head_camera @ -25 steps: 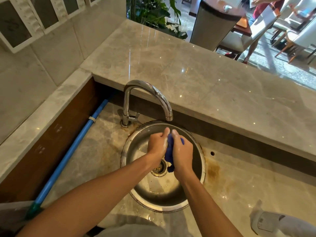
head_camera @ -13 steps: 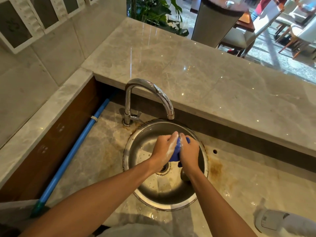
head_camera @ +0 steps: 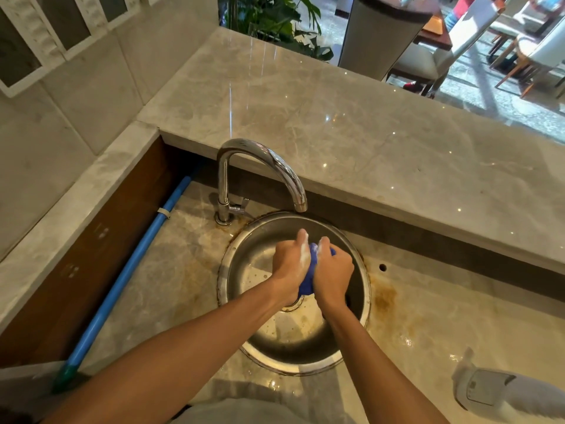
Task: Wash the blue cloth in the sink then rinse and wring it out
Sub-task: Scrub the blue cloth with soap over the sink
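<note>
While soapy, both hands squeeze the blue cloth (head_camera: 308, 278).

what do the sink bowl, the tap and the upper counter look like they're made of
Sink bowl: likely stainless steel, brushed grey sheen with dull reflections. Tap: polished chromed metal, with mirror-bright highlights. Upper counter: glossy beige marble or marble-look stone, veined and reflecting points of light.

Blue cloth (head_camera: 307, 278), white-sudsed fingers (head_camera: 303, 249), silver sink (head_camera: 293, 359), chrome tap (head_camera: 269, 157), rust-stained beige-veined marble counter (head_camera: 428, 316), blue pipe (head_camera: 128, 273).
</note>
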